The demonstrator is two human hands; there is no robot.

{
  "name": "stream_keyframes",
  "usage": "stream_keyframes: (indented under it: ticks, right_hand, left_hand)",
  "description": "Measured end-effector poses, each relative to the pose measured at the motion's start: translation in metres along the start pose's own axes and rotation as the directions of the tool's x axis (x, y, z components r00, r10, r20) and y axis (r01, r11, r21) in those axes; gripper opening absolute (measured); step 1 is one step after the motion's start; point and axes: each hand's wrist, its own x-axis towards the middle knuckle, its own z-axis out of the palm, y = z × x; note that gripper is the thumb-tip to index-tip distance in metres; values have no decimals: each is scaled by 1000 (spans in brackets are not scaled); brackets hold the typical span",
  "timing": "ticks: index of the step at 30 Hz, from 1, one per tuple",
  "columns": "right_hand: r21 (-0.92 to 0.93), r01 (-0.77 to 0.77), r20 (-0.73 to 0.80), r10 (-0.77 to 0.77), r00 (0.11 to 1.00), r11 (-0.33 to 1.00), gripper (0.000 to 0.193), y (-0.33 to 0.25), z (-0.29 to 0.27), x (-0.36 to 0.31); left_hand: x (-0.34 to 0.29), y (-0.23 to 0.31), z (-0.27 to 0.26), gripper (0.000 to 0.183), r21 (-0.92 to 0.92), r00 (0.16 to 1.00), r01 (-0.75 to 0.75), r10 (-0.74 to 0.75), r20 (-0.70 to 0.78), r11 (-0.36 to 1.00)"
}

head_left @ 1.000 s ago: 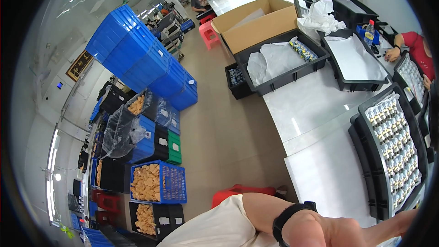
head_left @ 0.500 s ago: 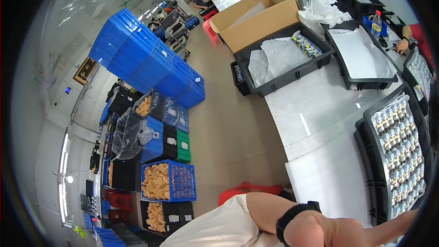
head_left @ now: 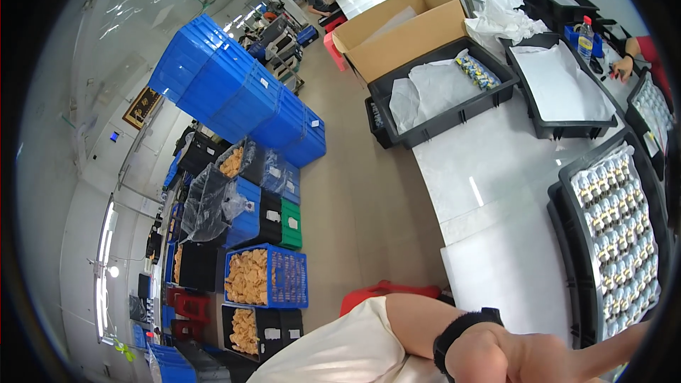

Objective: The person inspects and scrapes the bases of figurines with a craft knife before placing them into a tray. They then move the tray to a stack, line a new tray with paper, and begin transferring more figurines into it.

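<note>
My left hand (head_left: 507,356), with a black band (head_left: 462,328) at its wrist, is at the lower edge, large and close. A loose cream sleeve (head_left: 340,347) covers the arm above it. Its fingers are mostly cut off or hidden, and nothing held can be made out. Bare skin stretches on to the right rim; whether that is a finger or part of my other arm I cannot tell. Nearest to it is a black tray (head_left: 562,259), bearing rows of small shiny silver-and-gold parts (head_left: 616,237). White sheeting (head_left: 507,280) covers the table beside that tray.
Farther up the table are black trays (head_left: 462,112) lined with white paper, a cardboard box (head_left: 397,46) and a bottle (head_left: 585,41). Another person's hand (head_left: 623,67) works at far right. Stacked blue crates (head_left: 234,92) and bins of tan pieces (head_left: 247,276) line the aisle's left. A red stool (head_left: 386,289) is near my arm.
The view has shifted slightly, so the crates and aisle now appear a little farther right. My left hand and wristband also sit slightly farther right in the picture. The trays look unchanged.
</note>
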Motion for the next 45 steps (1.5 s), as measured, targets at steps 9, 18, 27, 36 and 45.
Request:
stream_keyframes:
  ticks: [9, 18, 27, 36, 45]
  right_hand:
    - [-69, 257, -148, -264, 953, 964, 44, 71, 2, -23]
    - [100, 333, -119, -321, 939, 938, 37, 163, -3, -68]
    - [133, 404, -235, -367, 900, 905, 34, 173, 7, -109]
    - [156, 462, -305, -402, 863, 873, 31, 168, 20, -110]
    - [165, 507, -666, -284, 690, 846, 20, 124, 73, -41]
  left_hand:
    - [-30, -37, 58, 31, -1, 990, 16, -16, 137, 1000]
    - [-76, -52, 102, 30, -96, 998, 24, -19, 56, 995]
    - [-104, -40, 77, 29, -103, 931, 205, -227, -287, 973]
    - [-157, -20, 23, 22, -190, 675, 183, -264, -689, 964]
    - [-137, 27, -93, 9, 262, 480, 744, -220, -849, 615]
